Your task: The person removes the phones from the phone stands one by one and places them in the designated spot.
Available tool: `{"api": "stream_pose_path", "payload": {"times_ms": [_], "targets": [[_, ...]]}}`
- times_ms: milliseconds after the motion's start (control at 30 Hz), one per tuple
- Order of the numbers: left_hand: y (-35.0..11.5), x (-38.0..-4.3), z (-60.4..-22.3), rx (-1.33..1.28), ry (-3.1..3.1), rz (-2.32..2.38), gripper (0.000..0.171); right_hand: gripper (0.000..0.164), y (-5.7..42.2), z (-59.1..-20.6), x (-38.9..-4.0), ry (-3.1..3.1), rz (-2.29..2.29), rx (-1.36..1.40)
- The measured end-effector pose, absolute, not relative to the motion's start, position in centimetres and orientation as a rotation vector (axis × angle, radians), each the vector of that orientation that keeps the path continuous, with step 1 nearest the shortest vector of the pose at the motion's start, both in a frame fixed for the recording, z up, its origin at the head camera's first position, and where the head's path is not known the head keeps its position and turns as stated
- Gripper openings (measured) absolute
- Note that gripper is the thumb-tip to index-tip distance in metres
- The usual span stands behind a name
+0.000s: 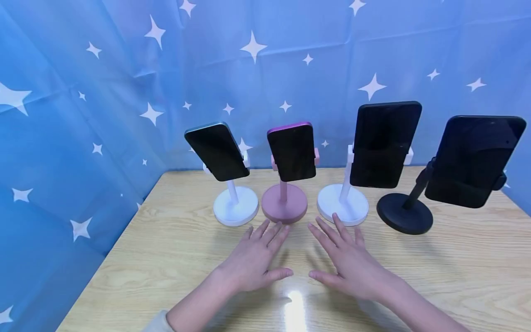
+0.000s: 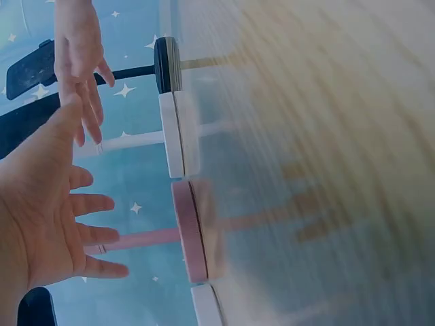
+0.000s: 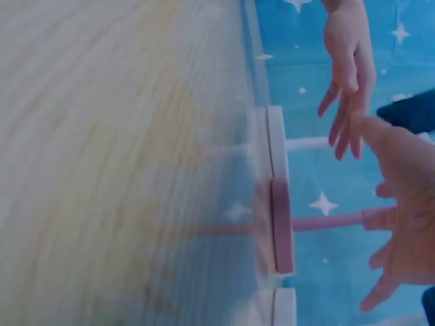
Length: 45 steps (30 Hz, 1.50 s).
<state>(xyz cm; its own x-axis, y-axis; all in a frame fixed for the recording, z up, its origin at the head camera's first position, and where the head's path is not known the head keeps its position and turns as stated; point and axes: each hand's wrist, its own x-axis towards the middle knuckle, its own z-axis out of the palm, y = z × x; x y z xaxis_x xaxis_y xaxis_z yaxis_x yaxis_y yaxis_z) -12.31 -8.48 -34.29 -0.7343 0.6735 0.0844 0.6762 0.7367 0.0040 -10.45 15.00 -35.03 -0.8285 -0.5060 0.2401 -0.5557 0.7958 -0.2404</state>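
Four is more than I count, so several phones stand in a row on round-based stands. A phone with a blue edge tilts on a white stand at the left. Beside it, a pink stand bears a phone with a magenta edge. Further right, a dark phone sits on another white stand, and a black phone on a black stand. My left hand hovers before the pink stand, fingers spread, holding nothing. My right hand, also spread, is nearest the second white stand.
The stands rest on a light wooden table with a glossy top that mirrors them in both wrist views. A blue cloth with white stars hangs behind and along the left side.
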Motion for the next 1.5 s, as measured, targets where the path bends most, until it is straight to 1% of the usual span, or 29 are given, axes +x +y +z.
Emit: {"api": "stream_pose_path", "payload": {"times_ms": [233, 500, 800, 1000, 1233, 1500], "targets": [[-9.3, -12.5, -34.3, -1.091, -2.800, -0.131, 0.065, 0.070, 13.7, -35.0, -10.8, -2.743, 0.699, 0.882], [-11.1, -13.0, -34.7, -0.958, -2.776, -0.405, 0.058, 0.065, 11.1, -34.7, -11.8, -2.737, 0.953, 0.950], [-12.6, -13.9, -35.0, -0.833, -2.406, -0.736, 0.028, 0.049, 8.4, -34.9, -13.1, -2.602, 1.236, 0.927], [-13.8, -14.9, -34.3, -0.672, -2.261, -0.859, 0.017, 0.046, 6.6, -33.8, -14.6, -2.520, 1.405, 0.922], [-15.2, -15.9, -32.4, -0.489, -2.189, -1.003, 0.013, 0.046, 4.5, -31.9, -16.2, -2.458, 1.539, 0.842], [-16.7, -17.0, -30.1, -0.340, -2.144, -1.060, 0.015, 0.048, 2.3, -29.8, -17.8, -2.376, 1.606, 0.670]]}}
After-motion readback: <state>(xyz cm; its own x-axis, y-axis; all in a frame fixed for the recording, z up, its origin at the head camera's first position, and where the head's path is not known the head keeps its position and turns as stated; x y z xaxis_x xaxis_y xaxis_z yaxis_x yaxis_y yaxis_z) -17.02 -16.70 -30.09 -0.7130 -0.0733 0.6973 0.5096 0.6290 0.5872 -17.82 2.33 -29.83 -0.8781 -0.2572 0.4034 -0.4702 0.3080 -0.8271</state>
